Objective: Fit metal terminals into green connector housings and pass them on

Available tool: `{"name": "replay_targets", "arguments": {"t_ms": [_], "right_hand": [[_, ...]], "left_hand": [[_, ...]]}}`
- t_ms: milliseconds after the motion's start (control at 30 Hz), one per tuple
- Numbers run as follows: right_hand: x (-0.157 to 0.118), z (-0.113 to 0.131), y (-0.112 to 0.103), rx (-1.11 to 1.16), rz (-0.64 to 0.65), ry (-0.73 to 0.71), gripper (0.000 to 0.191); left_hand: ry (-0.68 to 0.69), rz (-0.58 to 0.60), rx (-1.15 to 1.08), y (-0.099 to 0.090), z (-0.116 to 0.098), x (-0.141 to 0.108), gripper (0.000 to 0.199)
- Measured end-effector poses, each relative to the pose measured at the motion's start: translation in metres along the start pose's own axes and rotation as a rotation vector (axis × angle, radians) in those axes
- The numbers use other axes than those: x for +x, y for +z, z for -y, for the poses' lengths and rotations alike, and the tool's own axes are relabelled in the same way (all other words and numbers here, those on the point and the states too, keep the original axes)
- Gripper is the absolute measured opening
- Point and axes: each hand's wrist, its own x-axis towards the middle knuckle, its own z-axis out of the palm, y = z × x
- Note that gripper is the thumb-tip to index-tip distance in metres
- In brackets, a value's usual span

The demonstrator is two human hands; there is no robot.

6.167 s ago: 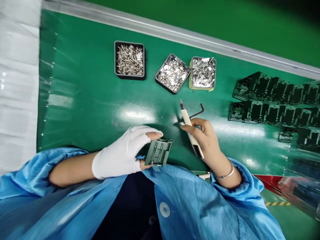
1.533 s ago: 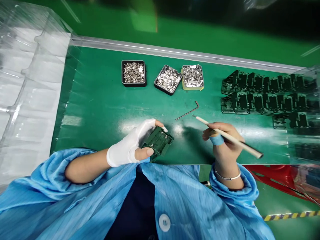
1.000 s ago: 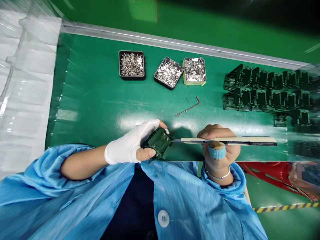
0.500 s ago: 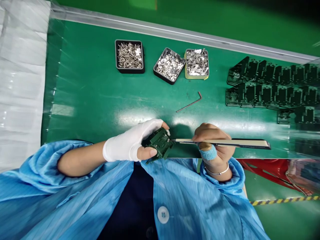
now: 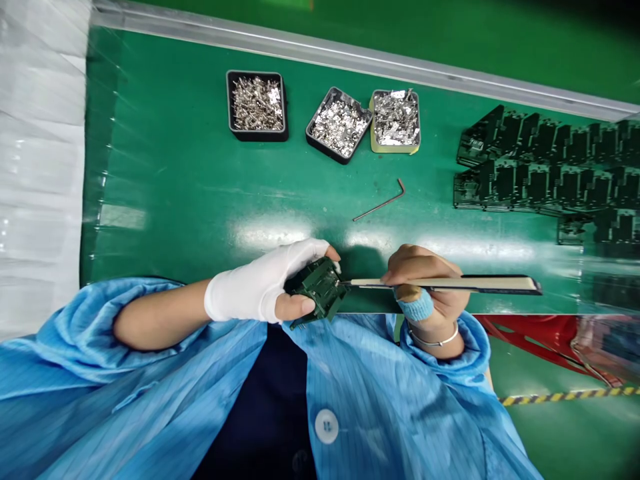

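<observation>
In a white fingerless glove, my left hand (image 5: 265, 283) is closed around a dark green plastic housing (image 5: 324, 288), tilted above the front edge of the table. Its thumb presses on the near side of the part. My right hand (image 5: 425, 283), with a light blue band on the thumb, grips a pair of tweezers (image 5: 490, 285) with pale and dark sides. The tweezers lie nearly level, their tips at the right side of the housing. Whether the tips pinch a small piece is too fine to make out.
Beyond my hands stand three small trays of metal pieces: a black one (image 5: 257, 135), a tilted black one (image 5: 327, 148) and a yellowish one (image 5: 395, 148). A hex key (image 5: 379, 205) lies nearer. Rows of green housings (image 5: 535, 187) stand at right; something red (image 5: 535, 343) is below the edge.
Both hands keep their hold, with the tweezer tips still at the housing. The view has shifted slightly, so the trays and table edge appear a little higher.
</observation>
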Motion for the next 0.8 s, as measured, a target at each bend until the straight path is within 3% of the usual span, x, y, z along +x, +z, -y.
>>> {"name": "replay_targets", "arguments": {"t_ms": [800], "right_hand": [[0.0001, -0.0005, -0.0011, 0.015, 0.067, -0.079, 0.021]], "left_hand": [[0.024, 0.044, -0.026, -0.0019, -0.0007, 0.0004, 0.065]]}}
